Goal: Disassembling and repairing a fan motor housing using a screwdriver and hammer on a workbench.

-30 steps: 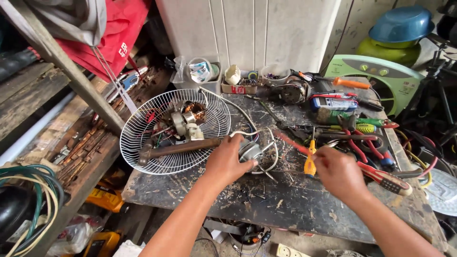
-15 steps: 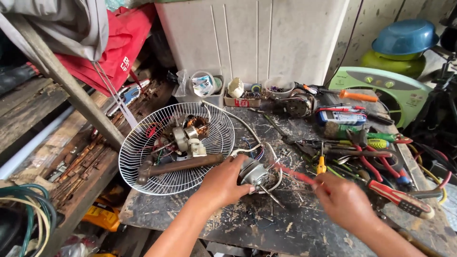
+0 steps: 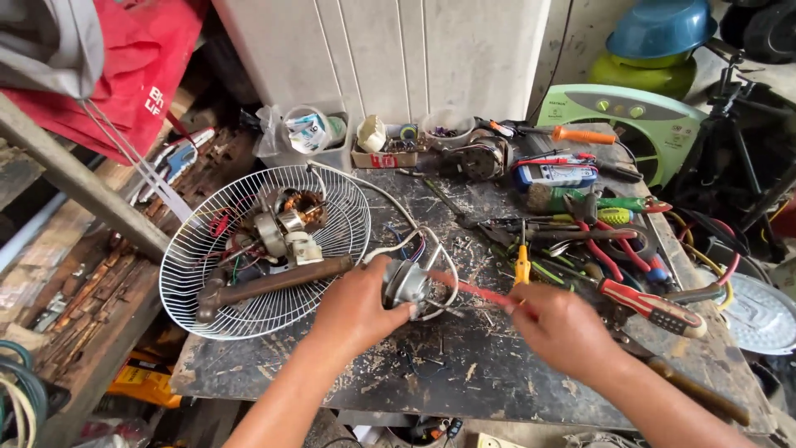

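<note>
My left hand (image 3: 356,307) grips a small grey fan motor (image 3: 406,284) with white and coloured wires looping off it, held just above the dark, scratched workbench (image 3: 464,373). My right hand (image 3: 564,328) holds a red-handled screwdriver (image 3: 481,292) whose tip points left into the motor. A white wire fan guard (image 3: 249,249) lies to the left of the motor with motor parts and a hammer inside it.
Pliers, screwdrivers and cutters (image 3: 613,249) crowd the bench's right side. A yellow-handled screwdriver (image 3: 521,267) lies near my right hand. Small tubs and boxes (image 3: 377,141) line the back edge. A green fan base (image 3: 630,116) stands at the back right. Rusty tools (image 3: 91,290) lie at left.
The view has shifted closer over the bench. My right hand now holds the red screwdriver against the motor, while my left hand stays on the motor.
</note>
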